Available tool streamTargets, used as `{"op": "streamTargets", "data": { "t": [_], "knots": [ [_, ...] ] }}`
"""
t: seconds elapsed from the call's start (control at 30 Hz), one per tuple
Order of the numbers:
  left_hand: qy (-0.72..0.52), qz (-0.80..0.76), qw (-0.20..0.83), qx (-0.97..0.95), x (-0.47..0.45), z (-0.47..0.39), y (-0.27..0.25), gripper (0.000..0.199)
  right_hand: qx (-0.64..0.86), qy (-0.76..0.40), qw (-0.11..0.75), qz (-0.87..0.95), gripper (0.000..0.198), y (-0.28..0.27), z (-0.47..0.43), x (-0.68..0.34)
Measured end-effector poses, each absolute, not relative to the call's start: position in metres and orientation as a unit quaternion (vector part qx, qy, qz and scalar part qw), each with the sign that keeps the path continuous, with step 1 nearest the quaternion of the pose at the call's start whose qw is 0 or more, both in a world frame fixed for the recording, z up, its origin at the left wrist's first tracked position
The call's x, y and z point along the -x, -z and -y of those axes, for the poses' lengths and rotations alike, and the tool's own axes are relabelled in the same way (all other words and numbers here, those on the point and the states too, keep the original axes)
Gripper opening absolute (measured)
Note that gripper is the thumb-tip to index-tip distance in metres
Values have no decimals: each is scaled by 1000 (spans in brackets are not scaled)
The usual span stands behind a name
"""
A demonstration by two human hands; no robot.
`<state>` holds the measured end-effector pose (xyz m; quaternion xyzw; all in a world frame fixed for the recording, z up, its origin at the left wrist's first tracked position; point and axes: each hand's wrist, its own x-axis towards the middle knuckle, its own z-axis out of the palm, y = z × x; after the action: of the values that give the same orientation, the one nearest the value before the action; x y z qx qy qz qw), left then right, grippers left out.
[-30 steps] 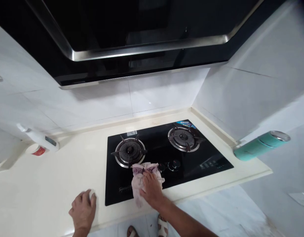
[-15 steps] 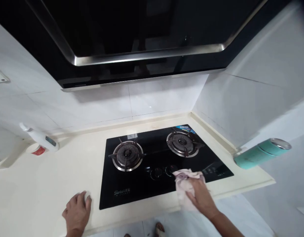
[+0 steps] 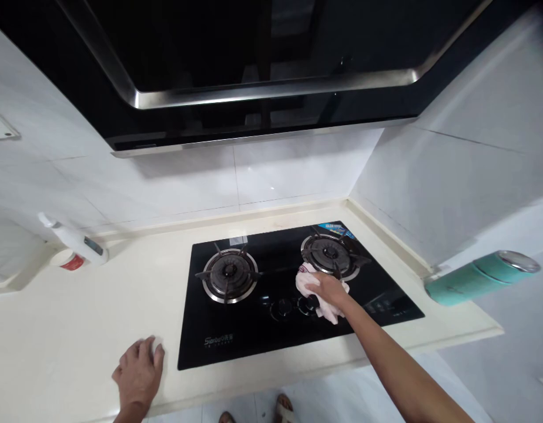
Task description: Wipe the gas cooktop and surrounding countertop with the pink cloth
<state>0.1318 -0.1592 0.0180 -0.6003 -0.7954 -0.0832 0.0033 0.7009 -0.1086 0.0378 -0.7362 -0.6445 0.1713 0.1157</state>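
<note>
My right hand (image 3: pixel 328 289) grips a pale pink cloth (image 3: pixel 328 310) and presses it on the black glass gas stove (image 3: pixel 271 338), just in front of the right burner (image 3: pixel 328 251). Part of the cloth hangs beside the right control knob (image 3: pixel 307 304). To the left, another knob (image 3: pixel 281 308) and the left burner (image 3: pixel 228 271) are uncovered. My left hand (image 3: pixel 140 370) lies palm down on the cream countertop (image 3: pixel 99 317), left of the stove, its fingers slightly bent and apart, holding nothing.
A black range hood (image 3: pixel 254 123) hangs low over the stove. On the right counter edge stands a teal flask (image 3: pixel 478 277). Far left are a white bottle (image 3: pixel 77 239) and a red-and-white cup (image 3: pixel 69 259). A tiled wall (image 3: pixel 465 176) bounds the right side.
My right hand has moved the cloth from the stove's front edge up and slightly left, toward the right burner. My left hand stays in place. The view has shifted slightly.
</note>
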Motion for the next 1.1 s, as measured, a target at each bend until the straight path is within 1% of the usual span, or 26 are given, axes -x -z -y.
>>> {"op": "streamTargets", "data": {
  "t": [0.13, 0.33, 0.43, 0.57, 0.67, 0.83, 0.97, 1.1],
  "knots": [
    [78, 797, -2, 599, -132, 159, -20, 42, 698, -193, 96, 683, 41, -53, 84, -678],
    [83, 796, -2, 599, -131, 158, -20, 44, 574, -240, 74, 779, 38, -66, 60, -586],
    [87, 797, -4, 598, -131, 158, -20, 45, 545, -247, 65, 798, 38, -69, 59, -558],
    [88, 795, -7, 600, -131, 160, -21, 44, 550, -242, 45, 798, 43, -73, 62, -571],
    [88, 793, 4, 603, -132, 161, -21, 42, 593, -218, 26, 775, 48, -75, 58, -596],
    [88, 787, 20, 611, -135, 162, -22, 40, 669, -157, 8, 726, 46, -69, 58, -597],
    [86, 790, 18, 607, -136, 163, -22, 40, 635, -147, -2, 759, 41, -68, 72, -558],
    [82, 789, 18, 609, -136, 164, -22, 40, 580, -138, 9, 803, 36, -74, 88, -534]
  ]
}}
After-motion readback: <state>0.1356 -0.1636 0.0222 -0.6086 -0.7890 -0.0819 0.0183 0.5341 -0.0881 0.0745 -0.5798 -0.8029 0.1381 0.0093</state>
